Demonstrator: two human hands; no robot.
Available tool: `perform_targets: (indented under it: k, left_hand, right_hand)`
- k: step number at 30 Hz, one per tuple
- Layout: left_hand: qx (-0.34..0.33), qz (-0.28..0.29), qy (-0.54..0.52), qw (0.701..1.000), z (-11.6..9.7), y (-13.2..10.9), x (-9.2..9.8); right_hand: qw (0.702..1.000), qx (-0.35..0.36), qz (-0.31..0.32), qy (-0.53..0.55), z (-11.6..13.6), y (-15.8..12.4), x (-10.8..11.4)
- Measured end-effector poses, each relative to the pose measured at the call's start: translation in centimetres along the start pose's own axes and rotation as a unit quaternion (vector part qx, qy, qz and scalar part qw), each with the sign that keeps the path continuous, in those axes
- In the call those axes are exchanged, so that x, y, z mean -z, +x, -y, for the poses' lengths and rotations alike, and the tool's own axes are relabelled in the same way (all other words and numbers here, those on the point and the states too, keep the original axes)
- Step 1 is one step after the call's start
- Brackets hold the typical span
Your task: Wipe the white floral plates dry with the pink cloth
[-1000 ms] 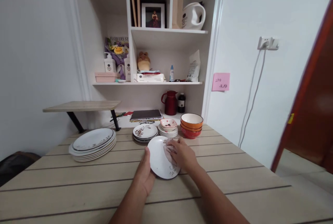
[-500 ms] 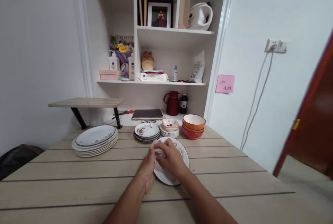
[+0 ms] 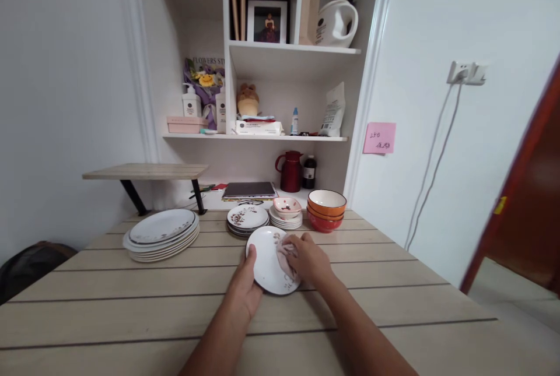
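Observation:
A white plate (image 3: 266,259) with a dark rim and brownish flower pattern is tilted above the table in front of me. My left hand (image 3: 247,283) grips its left edge, thumb on top and fingers underneath. Bunched in my right hand (image 3: 311,259) is a pale pinkish cloth (image 3: 286,255), pressed on the right part of the plate's face. Just behind the plate stands a stack of smaller patterned plates (image 3: 248,217). A small pink-and-white bowl (image 3: 287,206) rests on a stack of small white dishes (image 3: 286,222) beside them.
Orange and red bowls (image 3: 326,210) are stacked at the back right. At the left lies a pile of large white plates (image 3: 161,230), near a raised wooden stand (image 3: 146,171). A red jug (image 3: 290,172) and dark bottle (image 3: 309,172) stand behind on the wooden table's (image 3: 371,300) far side.
My right hand has moved with the cloth from the plate's left-middle to its right side. The plate has shifted slightly left and up, showing more of its face.

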State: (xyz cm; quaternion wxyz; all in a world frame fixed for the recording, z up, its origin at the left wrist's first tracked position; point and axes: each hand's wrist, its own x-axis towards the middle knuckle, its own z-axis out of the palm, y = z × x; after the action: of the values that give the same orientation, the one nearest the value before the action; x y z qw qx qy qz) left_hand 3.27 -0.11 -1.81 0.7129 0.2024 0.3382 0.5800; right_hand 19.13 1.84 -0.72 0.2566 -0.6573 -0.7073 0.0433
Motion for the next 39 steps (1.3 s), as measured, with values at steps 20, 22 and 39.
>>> perform_targets:
  k: [20, 22, 39]
  left_hand:
    - [0.002, 0.09, 0.0, 0.996, 0.0, 0.2, 0.5]
    - [-0.006, 0.101, 0.007, 0.995, 0.1, 0.3, 0.6]
    - [-0.009, 0.027, -0.019, 0.999, 0.0, -0.2, 0.4]
  right_hand:
    - [0.978, 0.14, 0.032, 0.151, 2.9, -1.0, -2.1]
    - [0.983, 0.12, 0.004, 0.136, 2.7, -0.3, -2.0]
    - [0.99, 0.09, 0.099, 0.039, 1.1, -1.7, 0.1]
